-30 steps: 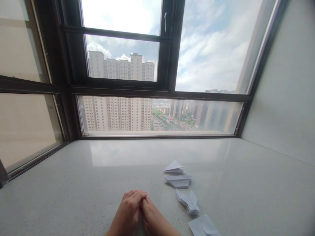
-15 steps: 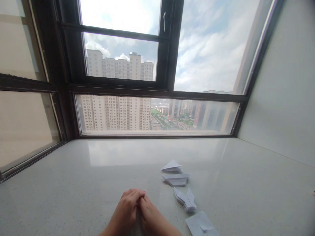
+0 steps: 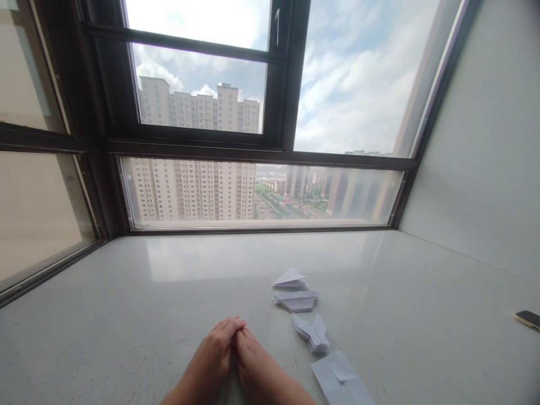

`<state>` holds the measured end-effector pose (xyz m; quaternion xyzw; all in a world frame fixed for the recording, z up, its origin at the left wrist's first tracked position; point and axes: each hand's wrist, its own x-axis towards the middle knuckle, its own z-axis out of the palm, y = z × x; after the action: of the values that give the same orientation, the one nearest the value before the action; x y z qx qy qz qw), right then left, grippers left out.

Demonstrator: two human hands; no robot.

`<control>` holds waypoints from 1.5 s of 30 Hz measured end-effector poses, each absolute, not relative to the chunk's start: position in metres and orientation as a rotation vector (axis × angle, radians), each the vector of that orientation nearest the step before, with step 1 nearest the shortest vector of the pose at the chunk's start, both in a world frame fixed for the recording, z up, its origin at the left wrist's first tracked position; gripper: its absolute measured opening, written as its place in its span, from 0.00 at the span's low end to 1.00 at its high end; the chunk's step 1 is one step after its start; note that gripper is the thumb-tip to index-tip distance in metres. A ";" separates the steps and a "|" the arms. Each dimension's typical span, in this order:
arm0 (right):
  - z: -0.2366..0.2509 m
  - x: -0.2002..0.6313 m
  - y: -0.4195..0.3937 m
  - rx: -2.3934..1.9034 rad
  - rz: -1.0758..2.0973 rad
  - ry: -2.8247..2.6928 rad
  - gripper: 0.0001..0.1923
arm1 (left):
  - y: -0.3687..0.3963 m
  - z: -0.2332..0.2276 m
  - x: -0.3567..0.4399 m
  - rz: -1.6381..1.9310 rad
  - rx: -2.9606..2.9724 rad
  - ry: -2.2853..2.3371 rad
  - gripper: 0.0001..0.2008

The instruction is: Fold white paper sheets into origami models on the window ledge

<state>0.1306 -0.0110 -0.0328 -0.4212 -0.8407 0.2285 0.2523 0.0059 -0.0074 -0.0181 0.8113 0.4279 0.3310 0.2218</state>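
My left hand and my right hand rest together on the white sill, low in the middle of the view. Their fingertips overlap and the fingers are drawn together. I see nothing in them, though the palms are hidden. Just to the right lies a line of folded white papers. Farthest off is a pointed folded paper, then a flat-edged folded paper. Closer stands a stack of folded paper with two points. Nearest is a flat folded paper square with a small flap, cut by the bottom edge.
Dark window frames bound the sill at the back and left. A pale wall rises on the right. A thin dark object with a light edge lies at the right edge, partly out of view.
The view has shifted slightly, so the dark object at the right edge shows more. My hands stay together and the folded papers lie as before.
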 end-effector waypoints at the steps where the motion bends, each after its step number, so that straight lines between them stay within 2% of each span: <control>1: -0.034 0.131 -0.011 -1.139 0.620 -2.278 0.30 | -0.008 -0.017 0.006 0.910 2.244 1.187 0.28; 13: -0.024 0.133 -0.014 -1.173 0.587 -2.429 0.31 | -0.008 -0.014 0.004 0.867 2.277 1.181 0.26; 26: -0.037 0.134 -0.012 -1.130 0.533 -2.352 0.29 | -0.008 -0.012 0.003 0.808 2.290 1.188 0.27; 29: -0.025 0.137 -0.013 -1.094 0.562 -2.334 0.25 | -0.007 -0.012 0.001 0.862 2.313 1.185 0.29; 32: -0.001 0.151 -0.006 -1.143 0.611 -2.264 0.15 | -0.005 -0.012 -0.002 1.027 2.350 1.206 0.32; 34: 0.017 0.168 0.005 -1.248 0.531 -2.179 0.13 | -0.004 -0.012 -0.003 1.103 2.369 1.226 0.32; 39: 0.038 0.230 0.051 -1.607 0.122 -2.049 0.15 | -0.005 -0.012 -0.002 1.120 2.371 1.243 0.27; 41: 0.031 0.252 0.066 -1.862 0.008 -1.998 0.20 | -0.005 -0.014 0.000 1.112 2.349 1.250 0.26; 45: 0.006 0.273 0.082 -2.192 0.148 -1.990 0.33 | -0.005 -0.016 0.003 1.075 2.294 1.221 0.24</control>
<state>0.2731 0.0816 0.0060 -0.7367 -0.6686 0.0497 0.0885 0.0026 -0.0053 -0.0159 0.8047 0.4283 0.3769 0.1639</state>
